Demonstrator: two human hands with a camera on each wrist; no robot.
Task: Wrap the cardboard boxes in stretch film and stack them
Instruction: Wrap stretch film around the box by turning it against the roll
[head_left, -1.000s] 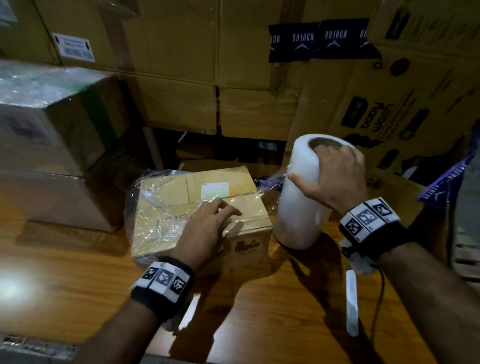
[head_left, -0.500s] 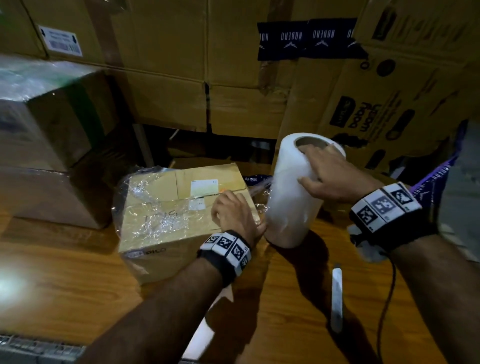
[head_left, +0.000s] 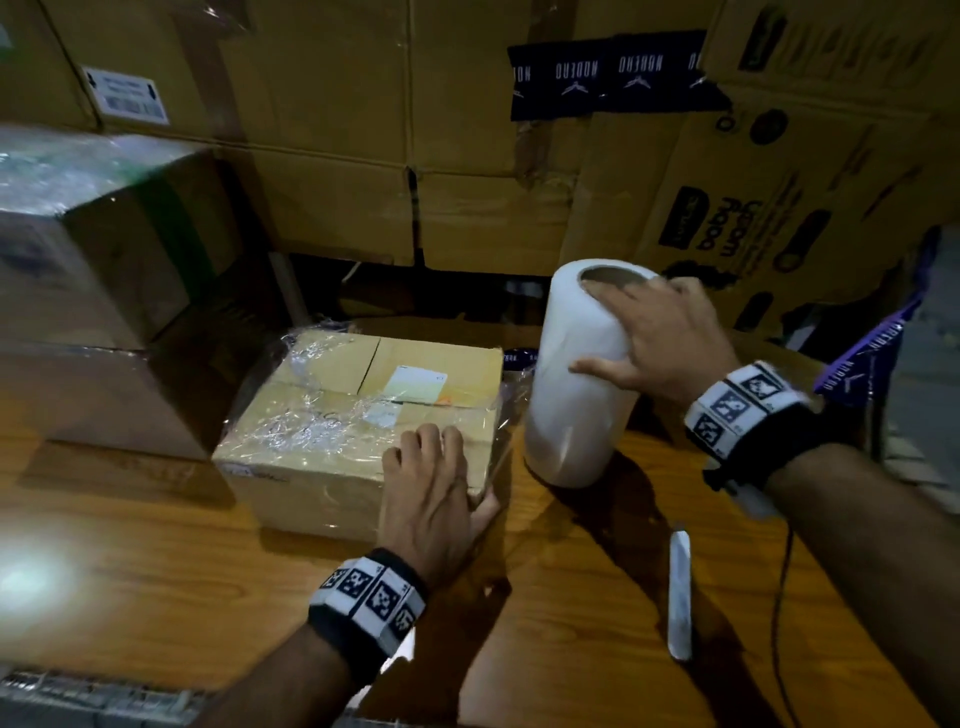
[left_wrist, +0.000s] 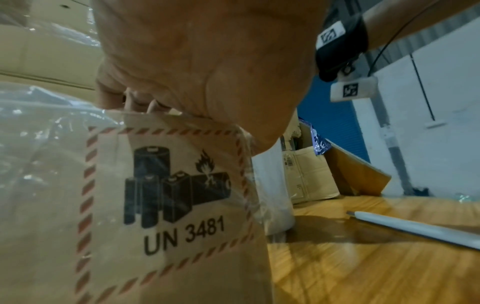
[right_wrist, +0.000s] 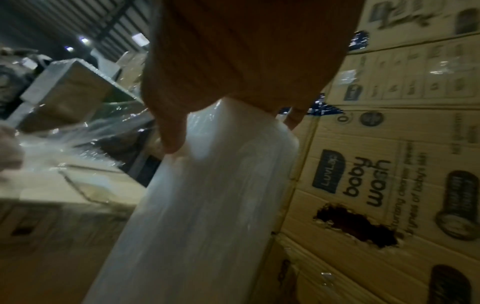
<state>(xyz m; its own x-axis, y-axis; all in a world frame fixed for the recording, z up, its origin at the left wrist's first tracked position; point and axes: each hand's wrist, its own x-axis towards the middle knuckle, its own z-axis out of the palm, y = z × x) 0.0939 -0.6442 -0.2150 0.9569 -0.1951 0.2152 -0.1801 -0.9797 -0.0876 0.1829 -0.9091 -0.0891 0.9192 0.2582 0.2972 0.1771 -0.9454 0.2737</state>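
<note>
My left hand (head_left: 434, 499) grips the near right corner of the small cardboard box (head_left: 358, 431), fingers curled over its top edge, thumb down the right side, pinning the stretch film (head_left: 311, 423) against the cardboard. My right hand (head_left: 657, 340) clamps the top of the film roll (head_left: 574, 395), fingertips hooked over the rim of the core, thumb pressed on the roll's side. The roll stands tilted on the wooden table (head_left: 156, 561), just right of the box, a clear sheet of film stretched between them. The box sits flat on the table, its top partly covered in crinkled film, a battery hazard label (left_wrist: 161, 197) on the side facing me. A white pen-like stick (head_left: 679, 592) lies near my right forearm. Film-wrapped boxes (head_left: 93, 249) stacked on the left, big cartons (head_left: 363, 156) behind
</note>
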